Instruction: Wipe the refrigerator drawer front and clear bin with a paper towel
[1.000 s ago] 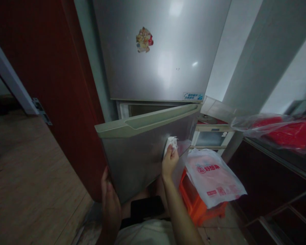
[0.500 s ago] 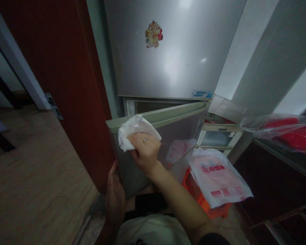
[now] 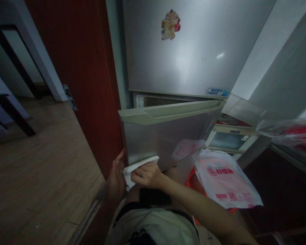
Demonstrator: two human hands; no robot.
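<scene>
My right hand (image 3: 148,175), with a ring on one finger, is closed on a crumpled white cloth (image 3: 136,167) that may be a paper towel. It presses the cloth against the lower front of the silver lower fridge door (image 3: 165,139), near its left corner. That door stands partly open, with a pale green handle ledge (image 3: 178,109) along its top. At the door's left edge rests my left hand (image 3: 116,178), fingers stretched upward along the edge; its palm side is partly hidden.
The upper fridge door (image 3: 193,47) is closed above. A red-brown wooden door (image 3: 91,75) stands close on the left. To the right, a white plastic bag (image 3: 228,180) lies over an orange stool (image 3: 193,183). Behind it is a small cabinet (image 3: 229,139).
My right hand has moved the cloth down from the top edge of the lower door to its lower front. My left hand stays at the door's edge. The view has shifted slightly left.
</scene>
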